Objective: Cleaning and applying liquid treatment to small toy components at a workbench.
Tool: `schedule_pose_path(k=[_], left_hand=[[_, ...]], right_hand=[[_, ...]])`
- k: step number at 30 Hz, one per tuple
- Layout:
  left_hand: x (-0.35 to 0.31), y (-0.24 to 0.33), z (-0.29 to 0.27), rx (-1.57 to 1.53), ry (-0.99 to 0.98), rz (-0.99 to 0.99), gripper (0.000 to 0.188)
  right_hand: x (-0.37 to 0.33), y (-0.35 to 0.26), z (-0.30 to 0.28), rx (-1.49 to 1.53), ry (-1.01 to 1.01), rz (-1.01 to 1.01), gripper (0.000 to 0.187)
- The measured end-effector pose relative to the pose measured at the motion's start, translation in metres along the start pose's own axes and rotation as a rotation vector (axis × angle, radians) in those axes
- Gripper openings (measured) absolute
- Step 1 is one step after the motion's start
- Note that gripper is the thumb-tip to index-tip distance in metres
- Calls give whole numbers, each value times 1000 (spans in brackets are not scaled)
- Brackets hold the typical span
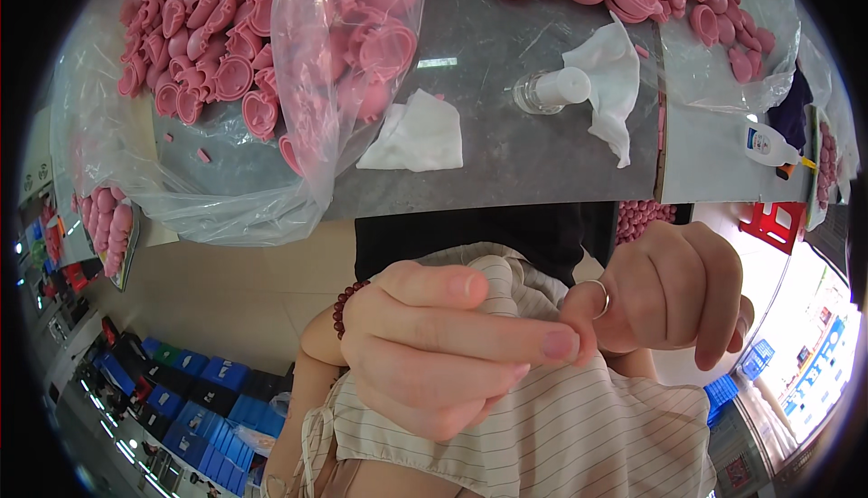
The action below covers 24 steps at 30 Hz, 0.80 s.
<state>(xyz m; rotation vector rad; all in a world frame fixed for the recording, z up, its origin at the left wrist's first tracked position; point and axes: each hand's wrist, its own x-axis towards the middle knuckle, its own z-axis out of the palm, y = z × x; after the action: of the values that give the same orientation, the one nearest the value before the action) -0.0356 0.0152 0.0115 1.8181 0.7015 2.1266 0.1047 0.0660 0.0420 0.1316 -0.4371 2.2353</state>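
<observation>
My left hand (pixel 434 344), with a dark red bead bracelet (pixel 345 306) on its wrist, is held over my lap with its fingers curled. Its thumb and forefinger stretch right, and the forefinger tip touches a finger of my right hand (pixel 674 290). That finger wears a thin silver ring (pixel 602 298). My right hand's fingers are also curled in, and I see nothing held in either hand. Below both hands lies my striped cream garment (pixel 561 435). The palms are hidden.
A grey tabletop (pixel 506 145) lies ahead with clear plastic bags (pixel 316 73) of several pink cup-shaped parts (pixel 217 55). White tissues (pixel 418 134), a clear bottle with a white cap (pixel 553 89) and a small white bottle (pixel 767 145) lie on it. A red stool (pixel 776 223) and blue crates (pixel 190 389) are on the floor.
</observation>
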Motion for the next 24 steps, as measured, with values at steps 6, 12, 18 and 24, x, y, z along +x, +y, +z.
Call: schedule_pose_path(k=[6,12,18,24], left_hand=[[-1,0,-10,132,-73,42,17],[0,7,-8,361,-14,26,15],[2,5,-1,327,24,17,17],[1,1,5,301,102,49,24]], right_hand=[[-2,-1,6,155,145,6,21],[-3,-6,8,221,198,31,22],[-5,1,4,261,190,-9,22],[1,8,-7,323,91,27,21]])
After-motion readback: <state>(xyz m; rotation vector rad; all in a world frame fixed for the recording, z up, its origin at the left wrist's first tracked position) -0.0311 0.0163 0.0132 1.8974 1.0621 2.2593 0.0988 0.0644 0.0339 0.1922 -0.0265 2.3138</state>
